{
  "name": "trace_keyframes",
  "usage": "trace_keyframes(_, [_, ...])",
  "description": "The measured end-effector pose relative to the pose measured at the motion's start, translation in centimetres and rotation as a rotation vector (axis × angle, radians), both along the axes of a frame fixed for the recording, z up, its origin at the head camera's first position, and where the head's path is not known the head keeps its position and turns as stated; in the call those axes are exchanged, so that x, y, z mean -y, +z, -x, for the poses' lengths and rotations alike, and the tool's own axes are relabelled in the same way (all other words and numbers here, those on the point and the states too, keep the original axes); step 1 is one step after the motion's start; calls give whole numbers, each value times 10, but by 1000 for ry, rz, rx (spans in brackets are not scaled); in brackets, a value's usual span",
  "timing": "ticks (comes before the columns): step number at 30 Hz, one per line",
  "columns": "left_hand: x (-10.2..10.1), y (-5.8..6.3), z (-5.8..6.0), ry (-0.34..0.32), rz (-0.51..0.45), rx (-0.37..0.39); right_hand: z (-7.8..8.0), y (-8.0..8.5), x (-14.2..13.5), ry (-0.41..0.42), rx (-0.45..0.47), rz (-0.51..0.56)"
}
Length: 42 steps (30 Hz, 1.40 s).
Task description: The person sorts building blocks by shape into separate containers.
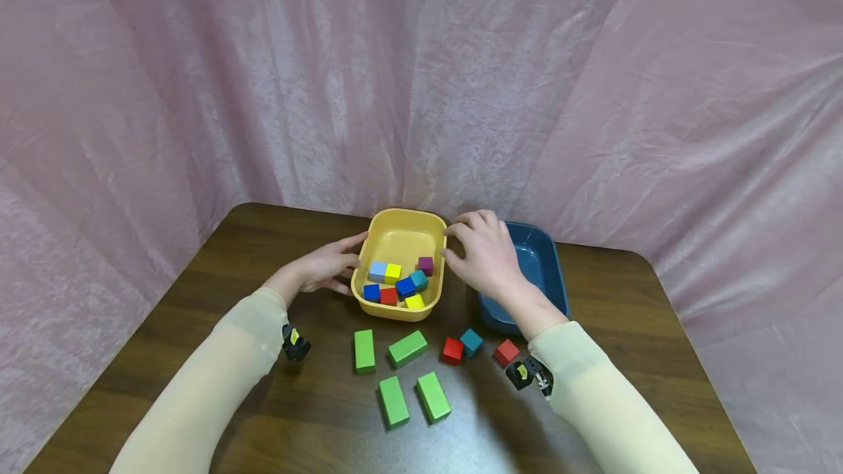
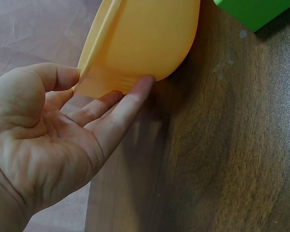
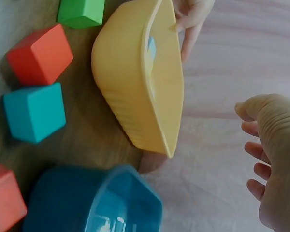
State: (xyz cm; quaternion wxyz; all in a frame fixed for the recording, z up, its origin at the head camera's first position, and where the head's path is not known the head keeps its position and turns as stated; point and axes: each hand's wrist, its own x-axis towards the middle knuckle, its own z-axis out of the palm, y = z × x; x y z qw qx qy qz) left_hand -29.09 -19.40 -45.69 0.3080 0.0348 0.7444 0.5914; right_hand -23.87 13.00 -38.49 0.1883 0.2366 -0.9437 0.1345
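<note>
A yellow bin (image 1: 405, 222) stands upright near the table's back edge, with several small coloured cubes, among them a purple cube (image 1: 425, 265), inside. My left hand (image 1: 327, 267) is at its left side. In the left wrist view, the fingertips (image 2: 144, 84) touch the bin's outer wall and the thumb lies at the rim. My right hand (image 1: 484, 253) hovers by the right rim, its fingers loosely bent. The right wrist view shows this hand (image 3: 275, 150) apart from the bin and holding nothing. It partly hides the blue bin (image 1: 556, 276) on the right.
Several green blocks (image 1: 394, 402) lie in front of the yellow bin. To their right are a red cube (image 1: 451, 351), a teal cube (image 1: 471, 342) and another red cube (image 1: 506, 352) close to my right wrist. A pink curtain (image 1: 408, 79) hangs behind the table.
</note>
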Motion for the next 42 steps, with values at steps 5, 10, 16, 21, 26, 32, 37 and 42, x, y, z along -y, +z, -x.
trace_keyframes(5, [1,1,0,-2,10,-8,-11,4,-17,15,-50,24])
trace_keyframes(10, [4,2,0,-4,15,-16,-24,9,-29,22,-79,22])
trace_keyframes(16, [5,1,-1,-12,7,-16,-43,12,-43,24,-93,54])
trace_keyframes(21, [5,-1,-1,-14,2,-20,-66,4,-59,40,-108,99])
trace_keyframes(26, [6,1,-3,-16,4,-23,-93,-14,-74,27,-42,99])
trace_keyframes(32, [5,2,-4,-14,9,-29,-121,-40,-89,-51,34,43])
trace_keyframes(37, [4,1,-5,-13,11,-27,-137,-64,-96,-169,96,-17])
trace_keyframes(42, [4,-1,-4,-15,4,-30,-142,-84,-98,-267,147,-51])
